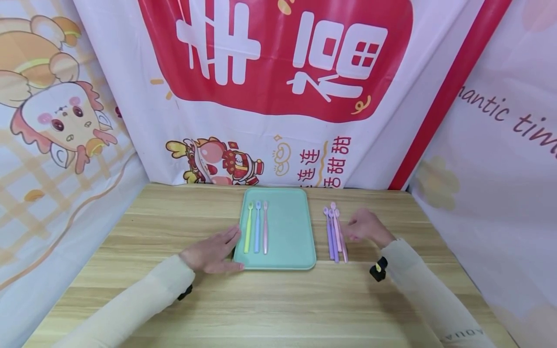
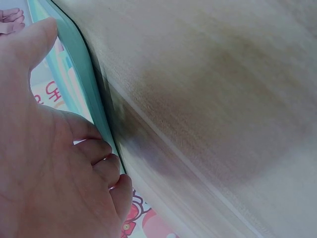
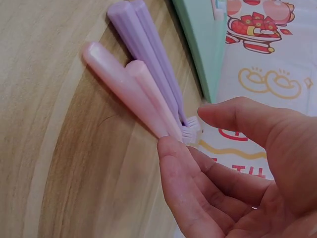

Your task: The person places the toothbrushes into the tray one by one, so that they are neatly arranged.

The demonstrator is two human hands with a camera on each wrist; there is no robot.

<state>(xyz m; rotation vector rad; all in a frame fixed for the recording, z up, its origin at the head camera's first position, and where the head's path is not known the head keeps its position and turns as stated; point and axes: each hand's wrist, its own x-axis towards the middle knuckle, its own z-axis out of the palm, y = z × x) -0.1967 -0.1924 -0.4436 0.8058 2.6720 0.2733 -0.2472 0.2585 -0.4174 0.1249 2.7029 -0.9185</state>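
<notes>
A mint-green tray (image 1: 289,237) lies on the table, with a yellow toothbrush (image 1: 248,232), a blue toothbrush (image 1: 257,232) and a pink toothbrush (image 1: 266,232) side by side on its left part. My left hand (image 1: 213,251) rests against the tray's left edge, fingers extended and thumb near the front corner. Right of the tray is a small bunch of purple toothbrushes (image 3: 148,59) and pink toothbrushes (image 3: 124,84), brush heads pointing away from me. Beside them is my right hand (image 1: 366,226), thumb apart from the bent fingers. Its index fingertip overlaps a pink toothbrush in the right wrist view; contact is unclear.
The wood-grain table (image 1: 278,304) ends at a printed white and red cloth (image 1: 270,101) hanging behind it. More printed cloth hangs on the left (image 1: 65,125) and right. Black wrist straps show at both sleeves.
</notes>
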